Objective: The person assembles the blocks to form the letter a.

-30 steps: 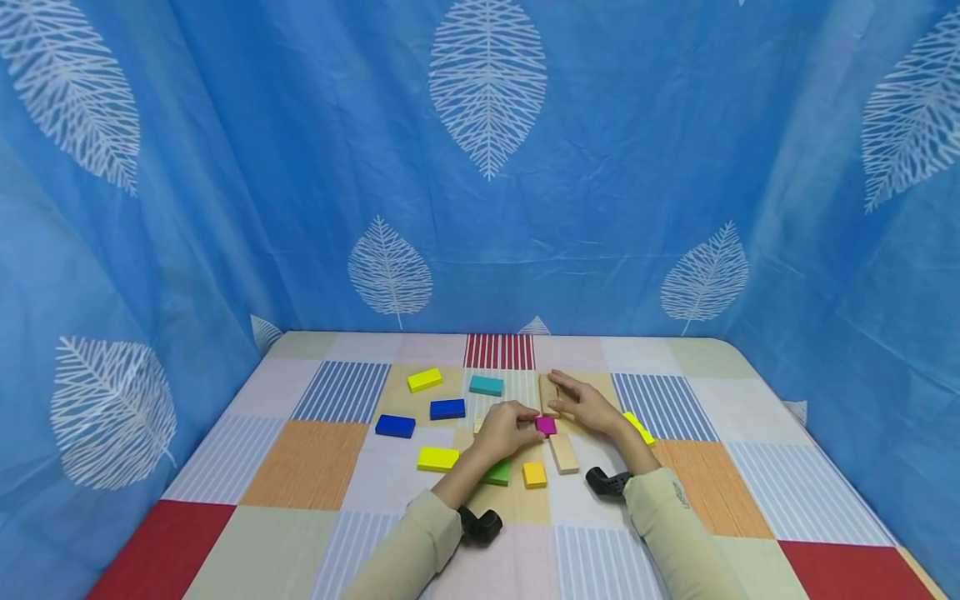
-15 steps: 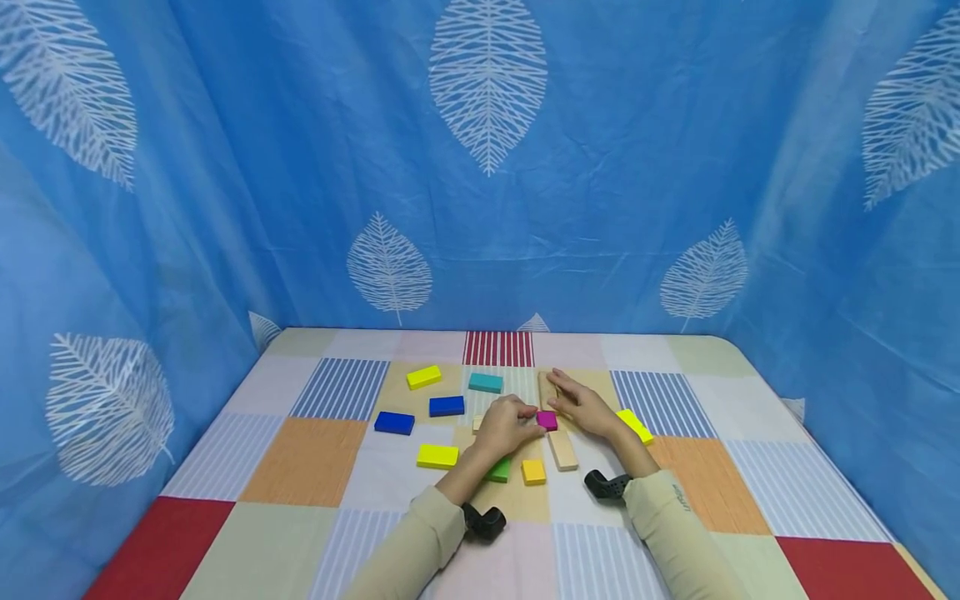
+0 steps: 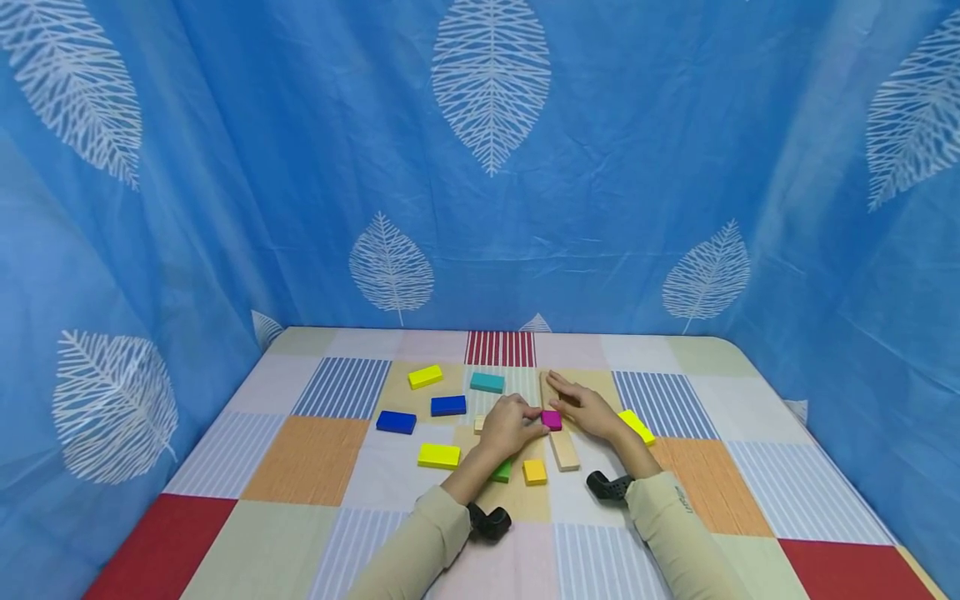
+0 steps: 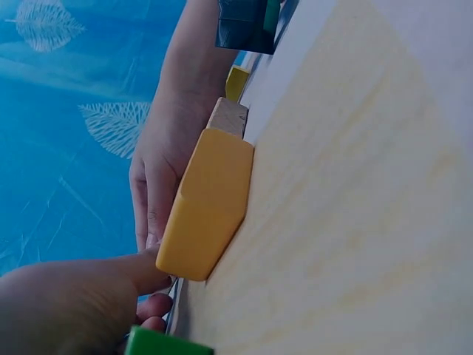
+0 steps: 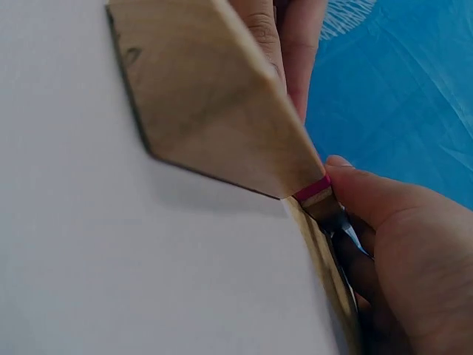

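Note:
A small magenta block [image 3: 552, 420] lies between two pale wooden blocks, the near wooden block [image 3: 564, 452] and the far wooden block [image 3: 546, 387]. With thumb and index finger, my left hand [image 3: 508, 428] pinches the magenta block from its left side. My right hand [image 3: 592, 410] rests along the right of the far wooden block, fingertips at its far end and thumb close to the magenta block. In the right wrist view only a thin strip of magenta shows behind the near wooden block [image 5: 199, 96]. The left hand partly covers a green block [image 3: 502, 472].
An orange block [image 3: 535, 472] stands just in front of the hands. Yellow blocks [image 3: 438, 456], blue blocks [image 3: 448, 406] and a teal block [image 3: 487, 382] lie to the left. Another yellow block [image 3: 636, 427] sits beside the right wrist. A patchwork cloth [image 3: 300, 467] covers the table.
My left hand has slid slightly right with the magenta block, which now sits closer to the right thumb and between the wooden blocks. The right hand has stayed in place.

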Demonstrator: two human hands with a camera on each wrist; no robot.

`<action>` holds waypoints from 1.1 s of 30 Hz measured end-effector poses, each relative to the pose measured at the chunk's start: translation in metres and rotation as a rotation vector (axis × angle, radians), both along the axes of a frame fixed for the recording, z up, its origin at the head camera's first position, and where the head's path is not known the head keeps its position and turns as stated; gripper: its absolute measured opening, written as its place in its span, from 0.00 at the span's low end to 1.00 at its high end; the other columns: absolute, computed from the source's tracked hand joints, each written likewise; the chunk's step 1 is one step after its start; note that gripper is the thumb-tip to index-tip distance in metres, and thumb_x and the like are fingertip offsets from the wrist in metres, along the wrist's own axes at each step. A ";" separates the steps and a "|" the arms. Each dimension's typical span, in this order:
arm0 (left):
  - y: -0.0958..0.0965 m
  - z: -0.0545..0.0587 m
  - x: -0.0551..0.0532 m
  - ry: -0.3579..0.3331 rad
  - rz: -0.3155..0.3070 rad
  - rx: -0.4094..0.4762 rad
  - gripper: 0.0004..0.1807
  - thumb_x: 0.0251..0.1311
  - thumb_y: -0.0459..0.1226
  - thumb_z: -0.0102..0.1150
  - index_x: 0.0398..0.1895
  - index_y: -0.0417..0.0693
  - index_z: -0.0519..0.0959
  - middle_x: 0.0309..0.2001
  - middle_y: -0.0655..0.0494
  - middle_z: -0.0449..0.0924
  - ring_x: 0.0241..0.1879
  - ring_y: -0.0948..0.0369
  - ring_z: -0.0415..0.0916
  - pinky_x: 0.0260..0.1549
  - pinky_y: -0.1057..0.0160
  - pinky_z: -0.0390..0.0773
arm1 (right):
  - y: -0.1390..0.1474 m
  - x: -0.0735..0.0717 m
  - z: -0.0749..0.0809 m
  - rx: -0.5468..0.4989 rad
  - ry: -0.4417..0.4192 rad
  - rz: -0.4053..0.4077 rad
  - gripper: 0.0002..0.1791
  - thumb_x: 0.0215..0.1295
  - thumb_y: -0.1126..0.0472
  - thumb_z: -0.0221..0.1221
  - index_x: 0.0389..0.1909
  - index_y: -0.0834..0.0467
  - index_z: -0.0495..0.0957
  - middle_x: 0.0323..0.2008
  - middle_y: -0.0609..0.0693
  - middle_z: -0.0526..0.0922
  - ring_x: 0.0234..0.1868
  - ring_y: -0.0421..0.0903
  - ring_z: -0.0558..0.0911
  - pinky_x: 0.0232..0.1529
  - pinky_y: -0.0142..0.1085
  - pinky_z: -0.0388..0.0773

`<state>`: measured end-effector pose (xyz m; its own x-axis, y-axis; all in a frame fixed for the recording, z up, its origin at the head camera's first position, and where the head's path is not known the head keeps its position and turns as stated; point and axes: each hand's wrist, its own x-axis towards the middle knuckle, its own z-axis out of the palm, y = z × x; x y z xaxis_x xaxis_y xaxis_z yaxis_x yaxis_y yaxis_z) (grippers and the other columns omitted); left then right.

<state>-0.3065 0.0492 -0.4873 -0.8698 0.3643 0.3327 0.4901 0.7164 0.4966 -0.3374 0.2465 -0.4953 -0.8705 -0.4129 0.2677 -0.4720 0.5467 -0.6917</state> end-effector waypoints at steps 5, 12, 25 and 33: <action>0.001 0.001 0.001 -0.002 0.006 0.012 0.20 0.49 0.49 0.67 0.41 0.48 0.84 0.32 0.58 0.77 0.33 0.63 0.70 0.29 0.71 0.71 | 0.001 0.001 0.000 -0.002 -0.005 -0.003 0.27 0.67 0.57 0.53 0.64 0.63 0.63 0.67 0.57 0.59 0.66 0.58 0.57 0.64 0.52 0.53; 0.002 0.000 0.001 0.012 0.016 0.004 0.19 0.49 0.50 0.67 0.40 0.49 0.85 0.31 0.58 0.77 0.32 0.63 0.71 0.27 0.71 0.71 | 0.003 0.000 0.000 0.011 -0.014 -0.011 0.27 0.67 0.58 0.53 0.64 0.62 0.63 0.67 0.56 0.59 0.67 0.56 0.56 0.64 0.50 0.53; 0.002 0.001 0.002 0.014 0.020 -0.009 0.18 0.50 0.49 0.66 0.41 0.49 0.85 0.32 0.59 0.77 0.33 0.64 0.70 0.28 0.72 0.71 | 0.003 -0.001 -0.002 0.013 0.015 0.000 0.27 0.67 0.57 0.54 0.65 0.61 0.64 0.67 0.55 0.59 0.67 0.56 0.57 0.64 0.51 0.54; 0.002 0.001 0.002 0.030 0.015 0.002 0.18 0.51 0.49 0.66 0.40 0.48 0.85 0.32 0.58 0.78 0.32 0.63 0.71 0.28 0.72 0.71 | 0.002 0.001 -0.003 0.051 0.072 -0.011 0.27 0.67 0.56 0.53 0.64 0.62 0.64 0.66 0.56 0.60 0.65 0.59 0.59 0.62 0.54 0.56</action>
<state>-0.3044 0.0514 -0.4867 -0.8646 0.3506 0.3599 0.4942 0.7226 0.4833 -0.3369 0.2488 -0.4983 -0.8541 -0.4186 0.3087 -0.5137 0.5857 -0.6269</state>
